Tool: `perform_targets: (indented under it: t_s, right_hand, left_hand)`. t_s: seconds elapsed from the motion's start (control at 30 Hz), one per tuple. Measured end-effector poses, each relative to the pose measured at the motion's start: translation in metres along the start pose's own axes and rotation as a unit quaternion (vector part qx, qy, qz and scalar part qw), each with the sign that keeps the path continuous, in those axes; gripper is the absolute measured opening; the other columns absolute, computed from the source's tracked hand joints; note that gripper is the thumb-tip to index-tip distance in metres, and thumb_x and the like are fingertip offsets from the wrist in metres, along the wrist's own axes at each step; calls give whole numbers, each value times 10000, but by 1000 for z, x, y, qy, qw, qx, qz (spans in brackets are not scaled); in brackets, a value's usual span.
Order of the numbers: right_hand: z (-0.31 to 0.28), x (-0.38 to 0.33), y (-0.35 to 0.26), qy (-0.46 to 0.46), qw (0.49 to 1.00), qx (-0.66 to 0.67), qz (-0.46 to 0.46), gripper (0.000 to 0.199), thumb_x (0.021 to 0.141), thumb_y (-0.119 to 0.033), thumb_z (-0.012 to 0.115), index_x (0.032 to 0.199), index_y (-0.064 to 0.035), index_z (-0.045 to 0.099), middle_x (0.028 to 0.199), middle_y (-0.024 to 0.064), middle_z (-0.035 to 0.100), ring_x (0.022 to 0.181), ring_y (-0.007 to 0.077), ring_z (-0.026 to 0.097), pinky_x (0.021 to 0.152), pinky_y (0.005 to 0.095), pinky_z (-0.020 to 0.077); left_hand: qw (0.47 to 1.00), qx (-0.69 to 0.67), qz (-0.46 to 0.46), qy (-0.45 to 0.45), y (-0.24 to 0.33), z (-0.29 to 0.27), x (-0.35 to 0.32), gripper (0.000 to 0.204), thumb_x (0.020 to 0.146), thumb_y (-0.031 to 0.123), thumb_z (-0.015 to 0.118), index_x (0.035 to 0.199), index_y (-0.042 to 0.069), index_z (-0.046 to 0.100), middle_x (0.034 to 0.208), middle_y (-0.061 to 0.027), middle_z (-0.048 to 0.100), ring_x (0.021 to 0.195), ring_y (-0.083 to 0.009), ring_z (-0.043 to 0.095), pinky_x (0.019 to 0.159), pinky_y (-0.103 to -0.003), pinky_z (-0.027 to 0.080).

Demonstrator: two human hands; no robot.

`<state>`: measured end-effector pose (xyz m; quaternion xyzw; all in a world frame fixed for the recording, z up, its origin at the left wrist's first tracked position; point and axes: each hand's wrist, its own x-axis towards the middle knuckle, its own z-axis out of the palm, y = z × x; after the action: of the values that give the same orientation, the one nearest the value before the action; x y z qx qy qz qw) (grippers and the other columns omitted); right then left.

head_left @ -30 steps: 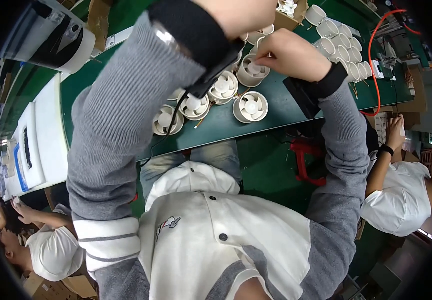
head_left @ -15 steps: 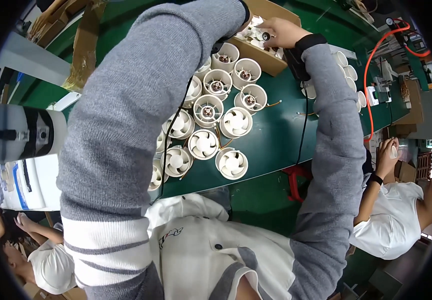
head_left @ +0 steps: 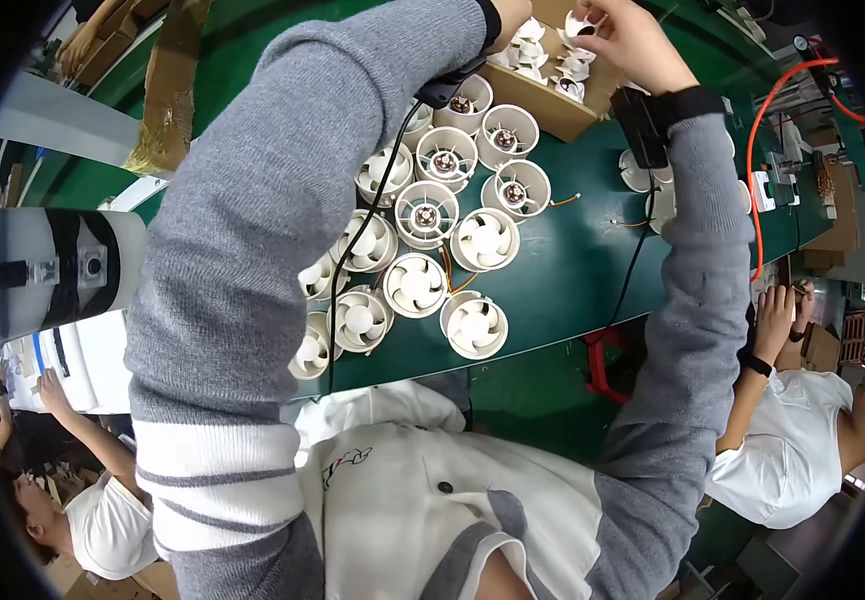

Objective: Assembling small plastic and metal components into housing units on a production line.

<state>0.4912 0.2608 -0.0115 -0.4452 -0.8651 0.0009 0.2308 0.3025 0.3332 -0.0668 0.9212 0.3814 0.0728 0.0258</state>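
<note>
Green workbench [head_left: 577,275], right fingers [head_left: 599,43] on white impeller [head_left: 578,24] at the carton [head_left: 544,106]

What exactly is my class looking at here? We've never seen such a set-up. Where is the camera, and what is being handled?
There is no machine at work here, just a person's two bare hands. A wide fisheye camera worn on the head looks down, so straight edges bend and the person's own grey sleeves fill much of the view.

On the green table stand round, whitish fan housings. The nearer ones show fan blades; several farther ones show a bare motor. An open cardboard box holds loose white fan wheels.

The right hand pinches a white fan wheel by the box. The left hand is mostly cut off, so its grip cannot be seen.
</note>
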Motion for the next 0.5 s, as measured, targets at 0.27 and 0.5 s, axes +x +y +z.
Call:
perform_targets:
  t_s: [0.27,0.5]
  right_hand:
    - [-48,-114,-71,15,994,108,30,242,790,-66,712,960,-38,543,956,25,566,807,116,556,638,228,442]
    - [-7,-190,-80,75,971,162,158,248,769,-39,721,940,-29,541,955,40,565,793,133,557,617,236,440]
  left_hand:
    - [990,-44,-1,134,5,-25,-21,120,648,39,637,744,14,704,765,-241,640,789,-367,652,716,-418,517]
    - [982,-19,-37,184,0,-8,-20,84,645,28,628,697,15,693,720,-225,631,735,-364,645,687,-417,517]
